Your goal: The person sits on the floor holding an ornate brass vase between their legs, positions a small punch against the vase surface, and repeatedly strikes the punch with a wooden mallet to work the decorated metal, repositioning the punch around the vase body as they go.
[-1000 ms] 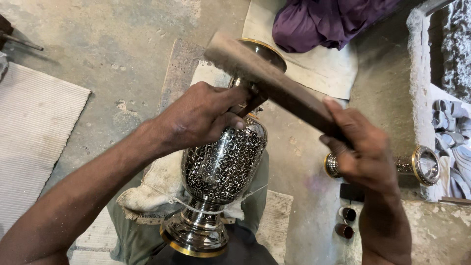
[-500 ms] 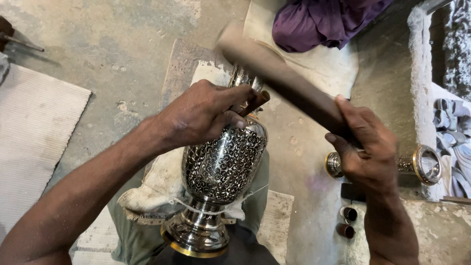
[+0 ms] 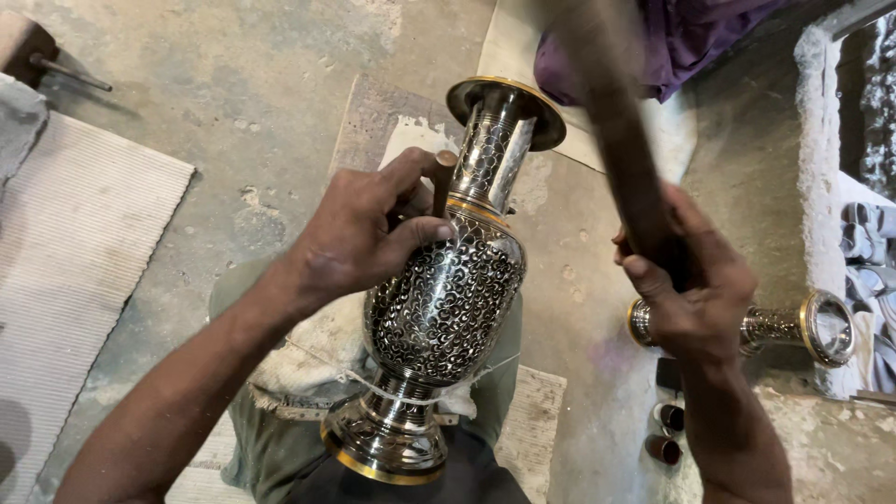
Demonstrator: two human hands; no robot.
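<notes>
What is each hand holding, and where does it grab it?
The left hand grips a small wooden tool by its shaft, against the vase. The right hand grips a wooden stick at its lower end.

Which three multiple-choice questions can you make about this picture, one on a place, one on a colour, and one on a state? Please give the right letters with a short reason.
1. Where does the second, smaller metal piece lie?
A. on the floor to the right of the right hand
B. on the striped mat
C. on the purple cloth

2. What colour are the rims at the mouth and foot of the engraved vase?
A. red
B. gold
C. blue

3. How does the wooden stick in the right hand look?
A. sharp and lying flat on the floor
B. broken in two
C. raised and blurred

Answers: 1 A, it lies on its side just beyond that hand. 2 B, both edges show a gold band. 3 C, it points upward above the hand and is smeared, while the left hand grips a small rod at the vase's neck.
</notes>
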